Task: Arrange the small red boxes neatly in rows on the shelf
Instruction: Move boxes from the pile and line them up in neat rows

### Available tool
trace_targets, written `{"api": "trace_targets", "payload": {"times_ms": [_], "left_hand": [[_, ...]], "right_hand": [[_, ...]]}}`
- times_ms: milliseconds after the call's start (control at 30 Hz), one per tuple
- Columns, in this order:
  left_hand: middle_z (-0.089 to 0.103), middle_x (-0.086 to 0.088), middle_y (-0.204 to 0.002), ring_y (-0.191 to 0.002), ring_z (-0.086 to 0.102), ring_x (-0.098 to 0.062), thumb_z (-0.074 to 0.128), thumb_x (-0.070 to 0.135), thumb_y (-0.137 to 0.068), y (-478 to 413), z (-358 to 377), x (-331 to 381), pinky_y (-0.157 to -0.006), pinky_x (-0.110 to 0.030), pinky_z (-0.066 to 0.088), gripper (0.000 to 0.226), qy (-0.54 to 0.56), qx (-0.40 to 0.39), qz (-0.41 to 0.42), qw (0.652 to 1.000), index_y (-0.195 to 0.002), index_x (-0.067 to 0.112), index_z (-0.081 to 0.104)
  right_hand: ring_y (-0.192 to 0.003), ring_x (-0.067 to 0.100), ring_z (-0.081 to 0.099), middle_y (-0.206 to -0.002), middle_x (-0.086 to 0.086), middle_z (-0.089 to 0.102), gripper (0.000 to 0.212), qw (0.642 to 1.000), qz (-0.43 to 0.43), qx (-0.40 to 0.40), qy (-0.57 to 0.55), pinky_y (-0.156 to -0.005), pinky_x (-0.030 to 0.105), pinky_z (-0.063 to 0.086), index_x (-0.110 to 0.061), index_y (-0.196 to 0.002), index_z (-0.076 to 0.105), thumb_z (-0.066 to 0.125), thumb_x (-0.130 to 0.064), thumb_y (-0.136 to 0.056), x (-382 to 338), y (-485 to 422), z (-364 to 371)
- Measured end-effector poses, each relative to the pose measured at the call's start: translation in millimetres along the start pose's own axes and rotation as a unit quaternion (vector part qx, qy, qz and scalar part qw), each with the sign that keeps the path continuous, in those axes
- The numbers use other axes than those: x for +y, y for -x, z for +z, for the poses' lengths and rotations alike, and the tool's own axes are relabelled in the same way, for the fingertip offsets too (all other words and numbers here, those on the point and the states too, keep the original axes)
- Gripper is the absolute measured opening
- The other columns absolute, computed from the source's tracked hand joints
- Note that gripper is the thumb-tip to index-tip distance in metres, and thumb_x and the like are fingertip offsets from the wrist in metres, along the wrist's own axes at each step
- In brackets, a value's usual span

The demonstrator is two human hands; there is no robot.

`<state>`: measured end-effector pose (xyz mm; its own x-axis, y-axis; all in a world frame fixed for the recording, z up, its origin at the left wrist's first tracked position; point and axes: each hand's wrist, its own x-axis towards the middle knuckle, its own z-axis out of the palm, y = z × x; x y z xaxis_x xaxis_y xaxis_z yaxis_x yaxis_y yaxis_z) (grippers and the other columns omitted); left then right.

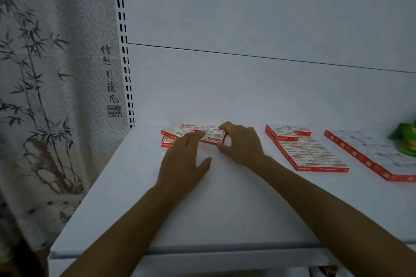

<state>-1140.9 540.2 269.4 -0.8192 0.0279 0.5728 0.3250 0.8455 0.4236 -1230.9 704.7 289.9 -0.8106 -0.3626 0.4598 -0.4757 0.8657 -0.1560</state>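
Red box pinched by right hand, left hand alongside

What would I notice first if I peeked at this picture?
Two bare arms reaching over the white shelf, the left hand and right hand busy with a jumbled bunch of small red boxes near the back left. To the right, more red boxes lie in neat rows. On the far left hangs a bamboo ink-painting curtain.
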Motion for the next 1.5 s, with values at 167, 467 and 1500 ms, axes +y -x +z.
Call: {"api": "trace_targets", "payload": {"times_ms": [167,467,1500], "left_hand": [[0.048,-0.003,-0.138,-0.123,0.046,-0.022,0.075,0.042,-0.073,-2.9,-6.9,12.4,-0.099,-0.039,0.040,0.077,-0.002,0.019,0.013,1.000,-0.137,0.018,0.040],[0.066,0.001,-0.114,-0.103,0.060,-0.020,0.074,0.042,-0.070,-14.8,-9.3,64.8,-0.089,-0.039,0.046,0.049,-0.023,0.061,0.124,0.990,-0.113,0.021,0.061],[0.023,0.004,-0.154,-0.141,0.019,-0.016,0.047,0.059,-0.087,-55.8,136.7,207.3,-0.113,-0.036,0.021,0.074,-0.129,-0.202,0.077,0.968,-0.147,0.024,0.019]], "right_hand": [[-0.100,0.017,0.058,-0.115,-0.001,0.065,0.047,0.995,-0.087,0.039,-0.019,-0.093,0.029,0.029,-0.019,-0.122,0.055,0.068,-0.035,-0.080,7.1,47.1,-47.8],[-0.093,0.015,0.060,-0.108,0.001,0.068,0.046,0.979,-0.150,0.131,-0.040,-0.085,0.027,0.036,-0.018,-0.116,0.059,0.066,-0.035,-0.074,45.7,80.5,-98.3],[-0.115,0.012,0.049,-0.129,-0.004,0.053,0.052,0.989,0.014,-0.110,-0.102,-0.097,0.032,0.038,-0.022,-0.124,0.053,0.067,-0.044,-0.080,259.1,99.2,-114.7]]}}
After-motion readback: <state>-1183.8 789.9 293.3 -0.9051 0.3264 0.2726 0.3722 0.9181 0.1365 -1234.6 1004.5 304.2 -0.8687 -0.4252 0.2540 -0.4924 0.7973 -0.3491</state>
